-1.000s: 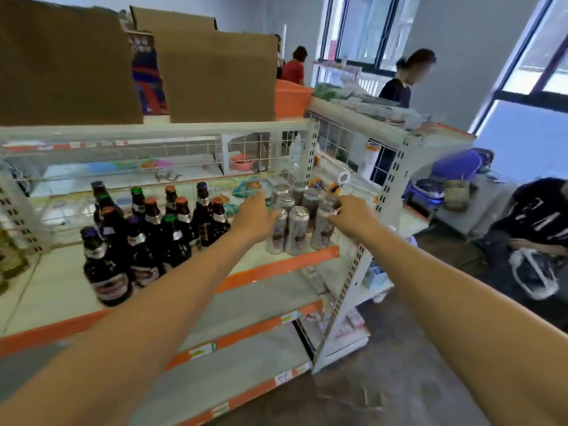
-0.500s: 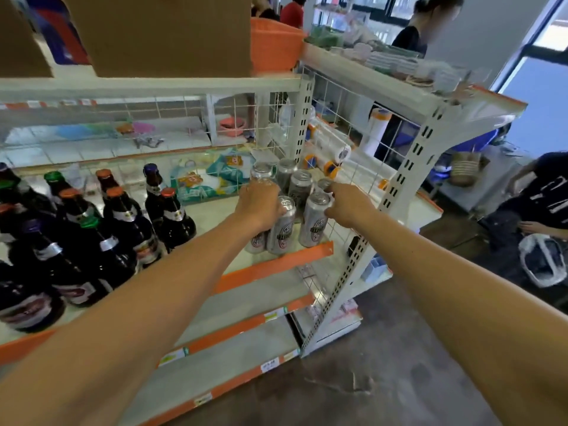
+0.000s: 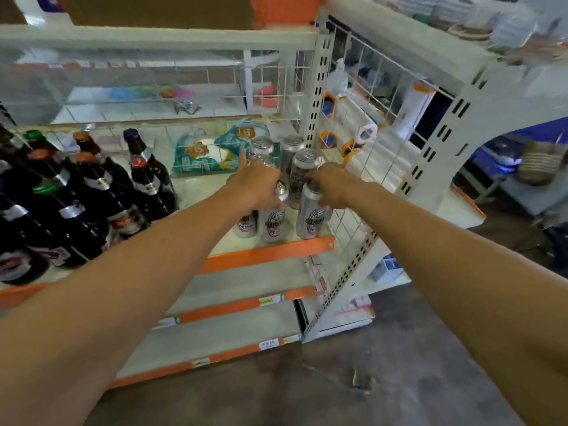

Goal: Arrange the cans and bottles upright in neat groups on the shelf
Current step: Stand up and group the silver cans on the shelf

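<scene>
Gripping upright silver cans on shelf [image 3: 196,192] | left hand [image 3: 256,187] curled over front-middle can [image 3: 273,221] | right hand [image 3: 333,187] clasping front-right can [image 3: 311,218] | dark bottles [image 3: 144,176] upright at left

The left hand [image 3: 256,182] covered the lids of two front silver drink cans [image 3: 272,222]; its fingertips were hidden, so the grip could not be confirmed. The right hand [image 3: 333,186] curled over the front right silver can [image 3: 312,216], concealing its lid. The dark glass bottles [image 3: 70,195] were cut off at the left edge, the brown cardboard box [image 3: 159,10] and orange plastic basket [image 3: 285,9] at the top edge. The white price labels [image 3: 269,299] were too small to read.
</scene>
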